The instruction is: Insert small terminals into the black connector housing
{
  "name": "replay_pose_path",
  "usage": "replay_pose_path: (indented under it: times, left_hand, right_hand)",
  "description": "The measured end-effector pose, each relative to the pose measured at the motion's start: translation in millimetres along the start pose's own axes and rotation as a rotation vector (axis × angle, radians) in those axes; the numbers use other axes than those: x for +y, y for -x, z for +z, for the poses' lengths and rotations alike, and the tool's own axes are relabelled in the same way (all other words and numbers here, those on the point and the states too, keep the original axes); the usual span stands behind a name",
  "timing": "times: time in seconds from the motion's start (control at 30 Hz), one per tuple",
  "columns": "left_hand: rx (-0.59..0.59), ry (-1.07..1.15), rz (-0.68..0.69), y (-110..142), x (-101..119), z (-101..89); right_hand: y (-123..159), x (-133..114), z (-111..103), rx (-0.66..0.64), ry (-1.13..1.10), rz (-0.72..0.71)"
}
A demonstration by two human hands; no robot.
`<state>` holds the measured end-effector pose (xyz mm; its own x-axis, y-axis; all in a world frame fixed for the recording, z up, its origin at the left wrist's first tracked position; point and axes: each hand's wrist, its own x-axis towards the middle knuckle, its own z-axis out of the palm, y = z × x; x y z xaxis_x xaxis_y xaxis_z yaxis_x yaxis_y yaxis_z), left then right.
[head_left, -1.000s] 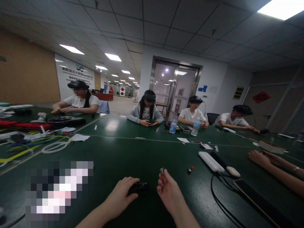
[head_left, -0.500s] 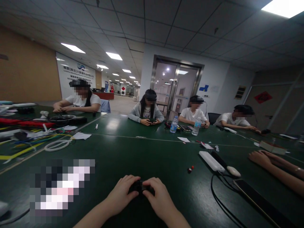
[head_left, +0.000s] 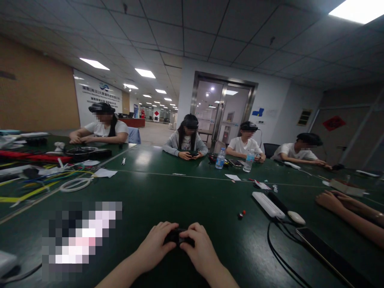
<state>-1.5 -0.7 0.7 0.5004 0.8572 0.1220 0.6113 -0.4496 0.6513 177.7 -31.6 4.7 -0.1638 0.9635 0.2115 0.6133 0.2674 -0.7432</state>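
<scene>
Between my two hands is a small black object [head_left: 179, 237], mostly covered by fingers, so its kind does not show. My left hand [head_left: 159, 242] is closed on its left end, thumb below and fingers above. On its right end my right hand [head_left: 198, 246] pinches it the same way. Both hands are low over the green table [head_left: 144, 208], close to its near side. Right of them lies a tiny red and black piece [head_left: 241, 215].
A white power strip [head_left: 268, 204], a white mouse [head_left: 296, 217], black cables and a dark phone-like slab [head_left: 327, 252] lie at right, near another person's hands [head_left: 333, 200]. Left are a blurred-out patch [head_left: 82, 236] and tangled wires [head_left: 45, 176]. Bottles [head_left: 220, 159] and several seated people are across.
The whole view has shifted slightly to the right and down. Both hands keep their grip on the black object, with only slight finger movement.
</scene>
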Motion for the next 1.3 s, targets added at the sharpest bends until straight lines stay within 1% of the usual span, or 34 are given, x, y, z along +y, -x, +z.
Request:
replay_pose_path:
  times: [0.2, 0.43, 0.6, 0.73, 0.83, 0.93, 1.03, 1.1, 1.17, 1.3]
  left_hand:
    - [-0.011, 0.019, -0.022, 2, 1, -0.6]
    - [0.007, 0.009, 0.014, 1, -3, 1.5]
    - [0.014, 0.009, 0.021, 1, -4, 2.4]
    - [0.019, 0.025, 0.014, 2, -1, 1.2]
    - [0.022, 0.043, -0.001, 3, 0, 0.8]
    - [0.038, 0.090, -0.030, 3, -4, 3.2]
    - [0.083, 0.228, -0.021, 1, -11, 8.1]
    - [0.115, 0.387, 0.017, 0, -14, 11.5]
    - [0.114, 0.580, 0.035, -2, -14, 14.2]
    - [0.079, 0.918, -0.047, -5, -6, 17.4]
  right_hand:
    - [-3, 4, -1, -0.012, -0.068, 0.000]
    - [-2, 4, -3, -0.024, -0.057, 0.041]
    - [-2, 12, -4, -0.002, -0.158, 0.062]
    - [-1, 18, -2, 0.007, -0.212, 0.093]
    - [-1, 16, -3, 0.021, -0.232, 0.089]
    - [-1, 8, -6, 0.043, -0.243, 0.045]
    - [-1, 2, -10, 0.076, -0.278, 0.025]
    - [-1, 1, -11, 0.092, -0.299, 0.026]
    - [-1, 1, -12, 0.107, -0.301, 0.031]
    - [-1, 3, -12, 0.129, -0.293, 0.045]
